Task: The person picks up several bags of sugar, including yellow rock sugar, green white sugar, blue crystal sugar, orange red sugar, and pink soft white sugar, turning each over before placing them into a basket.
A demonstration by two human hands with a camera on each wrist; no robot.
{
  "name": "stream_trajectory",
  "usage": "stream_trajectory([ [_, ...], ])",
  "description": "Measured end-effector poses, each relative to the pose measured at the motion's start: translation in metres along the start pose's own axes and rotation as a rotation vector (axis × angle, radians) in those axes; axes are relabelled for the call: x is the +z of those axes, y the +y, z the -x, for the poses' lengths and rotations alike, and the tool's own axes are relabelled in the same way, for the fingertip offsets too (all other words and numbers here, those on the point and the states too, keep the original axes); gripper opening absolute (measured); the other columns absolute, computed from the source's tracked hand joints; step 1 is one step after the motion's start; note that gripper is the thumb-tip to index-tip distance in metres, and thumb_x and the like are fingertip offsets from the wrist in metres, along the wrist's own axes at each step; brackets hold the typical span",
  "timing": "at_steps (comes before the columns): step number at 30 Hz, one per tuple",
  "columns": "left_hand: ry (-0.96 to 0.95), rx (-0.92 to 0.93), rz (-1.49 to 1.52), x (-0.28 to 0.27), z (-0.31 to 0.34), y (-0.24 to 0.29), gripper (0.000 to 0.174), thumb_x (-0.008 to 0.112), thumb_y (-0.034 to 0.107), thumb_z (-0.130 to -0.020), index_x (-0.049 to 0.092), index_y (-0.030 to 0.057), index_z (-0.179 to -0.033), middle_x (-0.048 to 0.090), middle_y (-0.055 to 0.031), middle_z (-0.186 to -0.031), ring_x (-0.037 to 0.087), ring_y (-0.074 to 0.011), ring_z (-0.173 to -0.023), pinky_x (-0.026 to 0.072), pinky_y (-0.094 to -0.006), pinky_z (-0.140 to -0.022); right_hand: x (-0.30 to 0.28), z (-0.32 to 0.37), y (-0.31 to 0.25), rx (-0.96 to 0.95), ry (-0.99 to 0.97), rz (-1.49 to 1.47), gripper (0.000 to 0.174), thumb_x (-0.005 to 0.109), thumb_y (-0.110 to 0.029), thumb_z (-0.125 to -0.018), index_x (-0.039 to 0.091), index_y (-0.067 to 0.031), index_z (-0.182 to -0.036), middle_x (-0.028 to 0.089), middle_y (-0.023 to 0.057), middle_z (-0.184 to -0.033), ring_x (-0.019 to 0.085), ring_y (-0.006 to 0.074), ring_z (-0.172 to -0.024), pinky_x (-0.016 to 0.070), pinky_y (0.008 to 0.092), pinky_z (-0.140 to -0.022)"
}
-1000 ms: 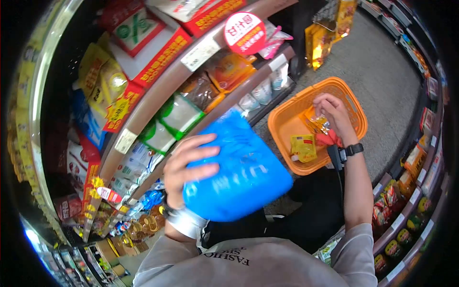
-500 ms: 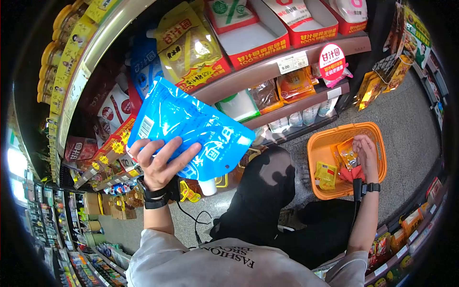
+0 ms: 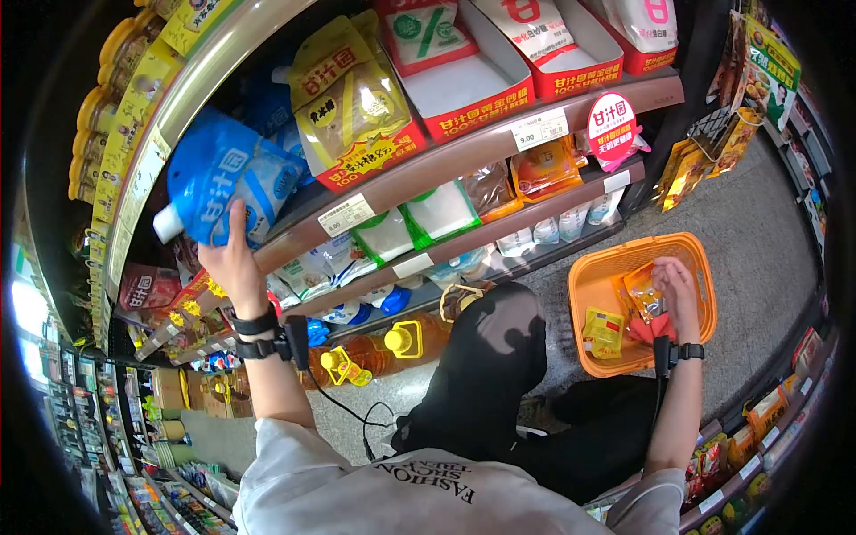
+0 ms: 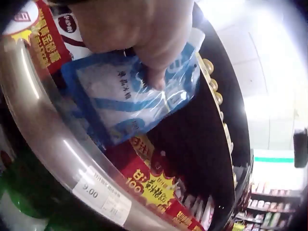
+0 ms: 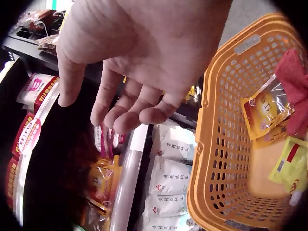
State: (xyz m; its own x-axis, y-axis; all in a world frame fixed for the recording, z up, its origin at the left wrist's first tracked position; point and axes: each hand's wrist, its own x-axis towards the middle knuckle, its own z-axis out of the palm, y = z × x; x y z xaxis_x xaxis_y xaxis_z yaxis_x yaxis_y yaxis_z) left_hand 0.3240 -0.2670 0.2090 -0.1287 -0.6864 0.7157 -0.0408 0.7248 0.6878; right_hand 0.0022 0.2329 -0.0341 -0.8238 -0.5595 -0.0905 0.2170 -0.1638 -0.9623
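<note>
My left hand (image 3: 234, 267) grips a blue spouted pouch (image 3: 227, 183) with a white cap, tilted at the front of the upper shelf. Its thumb lies over the pouch's printed face; the other fingers are hidden behind. In the left wrist view the pouch (image 4: 113, 96) overlaps the dark shelf space beside a red display box (image 4: 144, 178). My right hand (image 3: 676, 290) hangs over the orange basket (image 3: 584, 267) with fingers loosely bent and nothing in them, as the right wrist view shows. A yellow pouch (image 3: 603, 332), orange packets (image 3: 644, 290) and red fabric (image 3: 655, 327) lie inside the basket.
A yellow pouch (image 3: 343, 98) and red-edged boxes (image 3: 481, 102) stand along the upper shelf. White-and-green bags (image 3: 437, 214) fill the shelf below. Oil bottles (image 3: 406, 339) stand on the floor by the knee. A rack of hanging packets (image 3: 700, 169) is beyond the basket.
The left hand has carried the blue pouch up and left, from in front of the body to the upper shelf, turning it so the cap points left. The right hand has stayed over the basket.
</note>
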Motion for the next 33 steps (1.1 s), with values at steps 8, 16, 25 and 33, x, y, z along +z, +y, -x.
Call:
stream_trajectory([
  [8, -0.101, -0.075, -0.038, 0.019, -0.039, -0.037, 0.058, 0.077, 0.017, -0.083, 0.048, -0.0066, -0.127, 0.058, -0.0149, -0.122, 0.057, -0.0194, -0.105, 0.0436, -0.0348, -0.094, 0.001, -0.001, 0.001, 0.013, -0.002, 0.028, 0.026, 0.055, -0.023, -0.098, 0.062, -0.0012, -0.11, 0.056, -0.0011, -0.086, 0.052, 0.0066, -0.076, 0.0431, 0.0225, -0.073],
  [16, -0.074, 0.605, -1.02, 0.029, 0.0, -0.014, 0.075, 0.08, 0.031, -0.076, 0.046, 0.0129, -0.14, 0.041, -0.033, -0.128, 0.034, -0.0438, -0.128, 0.0313, -0.0498, -0.104, -0.001, -0.001, 0.003, 0.023, -0.016, 0.081, 0.026, 0.056, -0.024, -0.098, 0.062, -0.0012, -0.109, 0.057, -0.0008, -0.084, 0.055, 0.0075, -0.075, 0.0466, 0.0234, -0.071],
  [25, -0.392, 0.421, -0.88, 0.032, -0.005, -0.025, 0.044, 0.073, 0.022, -0.084, 0.061, 0.0137, -0.126, 0.055, -0.0215, -0.12, 0.056, -0.0391, -0.111, 0.0475, -0.0433, -0.09, 0.003, -0.005, 0.002, 0.031, -0.031, 0.136, 0.025, 0.057, -0.023, -0.097, 0.064, -0.0015, -0.106, 0.056, -0.001, -0.082, 0.054, 0.0078, -0.074, 0.0443, 0.0225, -0.071],
  [33, -0.338, 0.501, -0.943, 0.042, -0.023, -0.058, 0.041, 0.07, 0.023, -0.086, 0.06, 0.013, -0.125, 0.055, -0.0209, -0.125, 0.055, -0.0394, -0.113, 0.0448, -0.045, -0.094, 0.006, -0.006, 0.004, -0.08, 0.17, 0.321, 0.03, 0.059, -0.031, -0.095, 0.066, -0.0039, -0.106, 0.059, -0.0016, -0.086, 0.054, 0.0072, -0.077, 0.0442, 0.0234, -0.073],
])
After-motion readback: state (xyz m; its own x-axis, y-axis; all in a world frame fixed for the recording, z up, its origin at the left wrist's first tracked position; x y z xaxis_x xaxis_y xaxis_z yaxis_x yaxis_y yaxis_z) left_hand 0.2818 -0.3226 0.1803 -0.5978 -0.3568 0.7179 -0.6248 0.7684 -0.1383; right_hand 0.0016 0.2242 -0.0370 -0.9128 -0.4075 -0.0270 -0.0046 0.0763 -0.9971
